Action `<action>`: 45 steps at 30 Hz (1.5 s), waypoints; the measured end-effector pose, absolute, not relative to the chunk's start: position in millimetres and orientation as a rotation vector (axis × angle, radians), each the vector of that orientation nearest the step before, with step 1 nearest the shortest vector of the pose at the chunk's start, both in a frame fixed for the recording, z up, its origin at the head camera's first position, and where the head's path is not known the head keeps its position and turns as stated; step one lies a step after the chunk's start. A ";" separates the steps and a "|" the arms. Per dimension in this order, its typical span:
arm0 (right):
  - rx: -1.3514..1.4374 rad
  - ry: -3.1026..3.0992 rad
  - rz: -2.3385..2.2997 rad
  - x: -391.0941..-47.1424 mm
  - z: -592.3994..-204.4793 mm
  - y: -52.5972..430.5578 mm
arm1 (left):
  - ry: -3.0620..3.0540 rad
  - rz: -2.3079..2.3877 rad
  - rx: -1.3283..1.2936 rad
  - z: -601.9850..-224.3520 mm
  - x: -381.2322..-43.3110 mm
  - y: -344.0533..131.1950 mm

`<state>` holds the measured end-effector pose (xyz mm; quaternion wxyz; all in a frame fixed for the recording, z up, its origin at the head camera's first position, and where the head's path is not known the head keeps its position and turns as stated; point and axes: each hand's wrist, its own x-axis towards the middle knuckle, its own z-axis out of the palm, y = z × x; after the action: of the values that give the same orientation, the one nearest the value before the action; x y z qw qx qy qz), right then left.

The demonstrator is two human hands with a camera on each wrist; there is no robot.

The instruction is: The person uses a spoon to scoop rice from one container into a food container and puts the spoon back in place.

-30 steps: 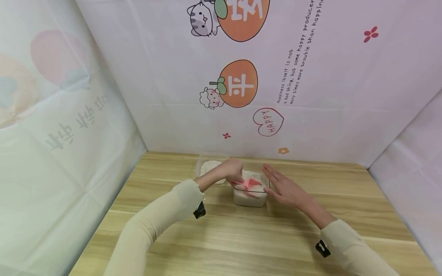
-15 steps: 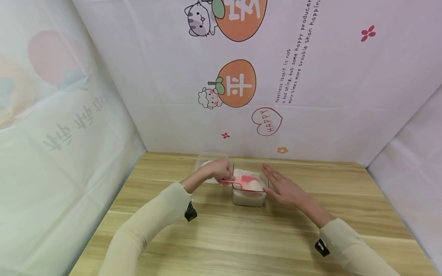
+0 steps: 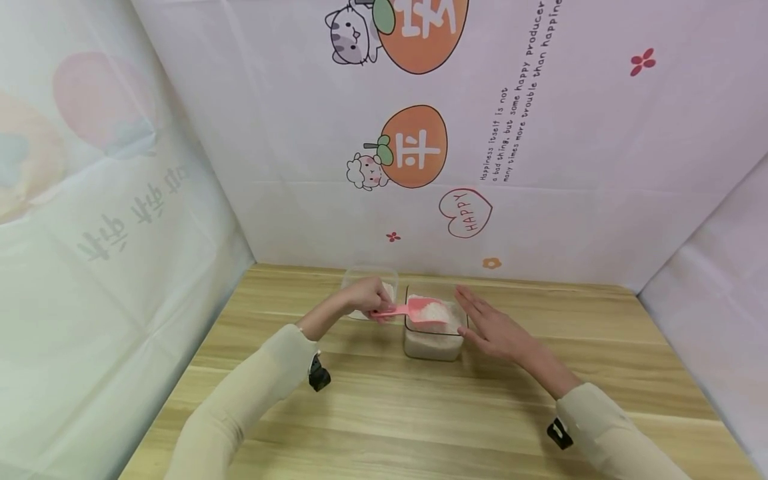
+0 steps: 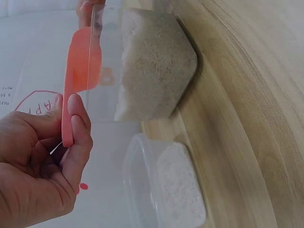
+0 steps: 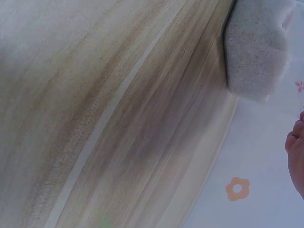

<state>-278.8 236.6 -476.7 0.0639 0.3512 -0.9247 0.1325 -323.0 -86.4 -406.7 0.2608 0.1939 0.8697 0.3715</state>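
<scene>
My left hand (image 3: 365, 297) pinches the handle of a pink scoop (image 4: 86, 57) between thumb and fingers. A heap of white grains that look like rice (image 3: 433, 311) lies in the scoop's bowl. The bowl is above the opening of a clear square container (image 3: 433, 355), which is largely filled with the same grains. Along the right side of that container my right hand (image 3: 495, 331) rests with its fingers fairly straight, thumb near the rim. Only an edge of the right hand (image 5: 297, 156) enters the right wrist view.
A second clear tub (image 4: 142, 178) with white grains stands just left of the container, partly behind my left hand in the head view. The wooden table (image 3: 384, 427) meets a printed white sheet (image 3: 312, 220) at the back, with white sheets on both sides.
The scoop has come up out of the grains, turned level and now carries a heap of them. My left hand has shifted left. The right hand has kept its place.
</scene>
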 end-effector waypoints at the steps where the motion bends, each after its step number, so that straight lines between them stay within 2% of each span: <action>1: 1.059 -2.795 0.401 -278.8 -476.8 236.4 | 2.344 1.024 0.515 -406.9 -323.0 -88.3; 26: 1.046 -2.812 0.427 -278.2 -476.6 236.5 | 2.226 1.232 0.554 -401.9 -321.7 -123.6; 45: 1.057 -2.778 0.416 -278.8 -478.6 237.5 | 2.275 1.376 0.436 -401.8 -317.0 -168.7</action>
<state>-278.8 237.5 -478.6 0.0701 0.3513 -0.9234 0.1382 -317.0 -168.7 -401.8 0.2220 0.1578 0.8233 0.4980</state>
